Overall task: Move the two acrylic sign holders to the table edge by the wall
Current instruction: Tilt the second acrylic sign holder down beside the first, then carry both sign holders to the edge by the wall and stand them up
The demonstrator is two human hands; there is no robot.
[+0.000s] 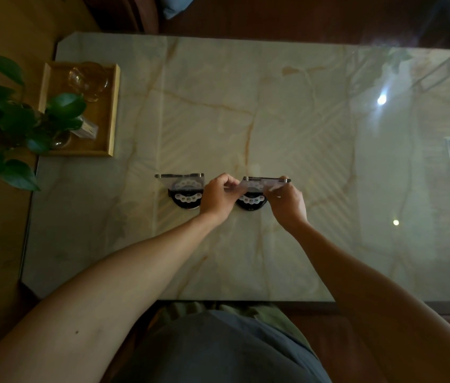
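Two clear acrylic sign holders stand side by side in the middle of the marble table (273,120), each with a dark round base and a printed card. The left sign holder (181,182) stands alone, just left of my left hand. Both hands grip the right sign holder (257,184): my left hand (218,199) pinches its left edge and my right hand (287,201) pinches its right edge. Its base (250,204) shows between my hands. I cannot tell whether it is lifted off the table.
A wooden tray (110,111) with glass vessels and a small box sits at the table's far left. A leafy green plant (11,120) overhangs the left edge by the wooden wall. Glare spots lie on the right half of the tabletop.
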